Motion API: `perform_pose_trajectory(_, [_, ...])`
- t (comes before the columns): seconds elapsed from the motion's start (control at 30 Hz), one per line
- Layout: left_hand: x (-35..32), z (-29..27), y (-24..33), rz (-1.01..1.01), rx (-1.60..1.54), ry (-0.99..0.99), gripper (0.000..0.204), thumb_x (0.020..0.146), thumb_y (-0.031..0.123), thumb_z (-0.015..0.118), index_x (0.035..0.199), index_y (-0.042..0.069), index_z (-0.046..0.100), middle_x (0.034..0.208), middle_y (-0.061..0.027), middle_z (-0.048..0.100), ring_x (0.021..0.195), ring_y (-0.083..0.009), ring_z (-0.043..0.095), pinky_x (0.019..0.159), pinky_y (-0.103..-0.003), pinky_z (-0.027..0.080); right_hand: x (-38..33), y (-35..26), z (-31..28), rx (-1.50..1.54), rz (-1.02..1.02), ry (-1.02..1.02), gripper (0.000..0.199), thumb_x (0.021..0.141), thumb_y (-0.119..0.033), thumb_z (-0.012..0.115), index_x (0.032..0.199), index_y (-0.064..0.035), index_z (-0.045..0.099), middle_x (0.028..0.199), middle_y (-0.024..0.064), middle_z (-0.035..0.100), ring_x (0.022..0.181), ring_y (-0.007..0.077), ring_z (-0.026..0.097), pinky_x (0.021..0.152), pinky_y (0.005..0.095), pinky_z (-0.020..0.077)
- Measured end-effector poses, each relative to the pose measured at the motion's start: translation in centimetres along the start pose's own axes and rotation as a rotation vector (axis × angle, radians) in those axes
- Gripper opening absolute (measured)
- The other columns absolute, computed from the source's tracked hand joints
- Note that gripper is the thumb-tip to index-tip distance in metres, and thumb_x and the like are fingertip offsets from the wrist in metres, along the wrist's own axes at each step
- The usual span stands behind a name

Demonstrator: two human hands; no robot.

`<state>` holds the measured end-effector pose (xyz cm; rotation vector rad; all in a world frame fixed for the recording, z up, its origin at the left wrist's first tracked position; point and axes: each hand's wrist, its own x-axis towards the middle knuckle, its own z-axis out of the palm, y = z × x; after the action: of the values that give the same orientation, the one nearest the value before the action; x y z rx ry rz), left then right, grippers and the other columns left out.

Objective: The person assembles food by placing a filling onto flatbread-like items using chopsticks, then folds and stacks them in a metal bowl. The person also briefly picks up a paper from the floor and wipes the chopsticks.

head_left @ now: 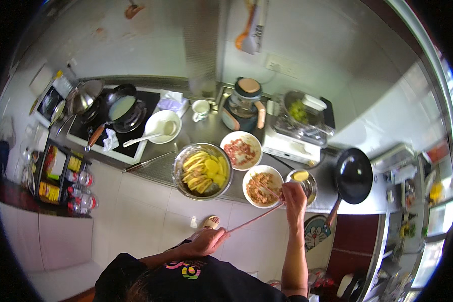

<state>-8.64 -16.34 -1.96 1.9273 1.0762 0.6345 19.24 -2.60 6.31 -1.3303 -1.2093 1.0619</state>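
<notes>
My left hand (210, 242) is closed round one end of a long pinkish chopstick (254, 220), in front of my dark shirt. The chopstick's other end reaches up to my right hand (293, 199), which is pinched above the front of a white bowl. A thin stick (272, 192) slants from those right fingers into the brown minced filling (258, 187) in that bowl; whether it is a second chopstick I cannot tell. Just beyond the right hand, a yellow slice (300, 175) lies in a small metal bowl (313, 195). Left of these, a steel bowl (176, 173) holds several yellow slices, some apparently stuffed.
A white bowl of reddish meat (240, 152) stands behind the filling. Farther right is a black frying pan (354, 176), its handle jutting over the counter's front edge. At left are a cooktop (80, 132) with pans and a white bowl with a ladle (158, 127). A blender (245, 103) stands behind.
</notes>
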Motion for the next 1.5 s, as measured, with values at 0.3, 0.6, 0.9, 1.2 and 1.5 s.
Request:
perform_pose_trajectory(0.3, [-3.3, -5.1, -3.3, -0.147, -0.135, 0.672, 0.017, 0.099, 0.021, 0.058, 0.095, 0.005, 0.061, 0.076, -0.0187, 0.064, 0.064, -0.04, 0.061, 0.057, -0.048, 0.047, 20.4, 1.6, 24.8, -0.344, -0.587, -0.58, 0.005, 0.09, -0.009, 0.067, 0.094, -0.0053, 0.069, 0.103, 0.0094, 0.062, 0.096, 0.0201, 0.062, 0.081, 0.0324, 0.0508])
perform_pose_trajectory(0.6, [-11.5, -5.1, -5.0, -0.776, -0.197, 0.882, 0.025, 0.103, 0.024, 0.051, 0.098, 0.002, 0.061, 0.07, -0.0087, 0.062, 0.059, -0.019, 0.06, 0.054, -0.035, 0.048, 33.5, 8.7, 47.6, -1.107, -0.655, -0.509, 0.024, 0.082, -0.038, 0.076, 0.103, -0.0265, 0.076, 0.146, 0.0076, 0.049, 0.137, 0.0319, 0.04, 0.106, 0.0564, 0.0366])
perform_pose_trajectory(0.9, [-10.0, -8.1, -4.2, -0.803, -0.399, 0.946, 0.025, 0.105, 0.024, 0.048, 0.098, 0.002, 0.06, 0.065, -0.0006, 0.051, 0.057, -0.011, 0.046, 0.052, -0.03, 0.04, 37.2, -0.9, 47.3, -0.328, -0.776, -0.288, 0.03, 0.089, -0.017, 0.067, 0.117, -0.0089, 0.071, 0.119, 0.0166, 0.068, 0.113, 0.0349, 0.064, 0.099, 0.0385, 0.0481])
perform_pose_trajectory(1.2, [-4.4, -11.8, -0.6, -0.41, -0.964, 0.695, 0.032, 0.11, 0.027, 0.04, 0.102, 0.0, 0.057, 0.063, 0.0053, 0.038, 0.056, -0.0053, 0.031, 0.053, -0.023, 0.027, 20.8, -10.2, 23.8, 0.597, 0.218, -0.582, 0.033, 0.098, -0.012, 0.058, 0.126, 0.0066, 0.058, 0.116, 0.0112, 0.066, 0.103, 0.0199, 0.062, 0.093, 0.0328, 0.051])
perform_pose_trajectory(1.5, [-1.7, -6.9, 7.3, -0.158, -0.668, 0.249, 0.026, 0.109, 0.021, 0.043, 0.098, 0.002, 0.058, 0.064, 0.0028, 0.042, 0.057, -0.0057, 0.036, 0.053, -0.025, 0.033, -12.8, -4.7, 8.4, 0.816, 0.533, -0.349, 0.036, 0.099, -0.012, 0.059, 0.13, 0.0047, 0.056, 0.117, 0.0109, 0.065, 0.106, 0.0188, 0.063, 0.094, 0.0324, 0.05])
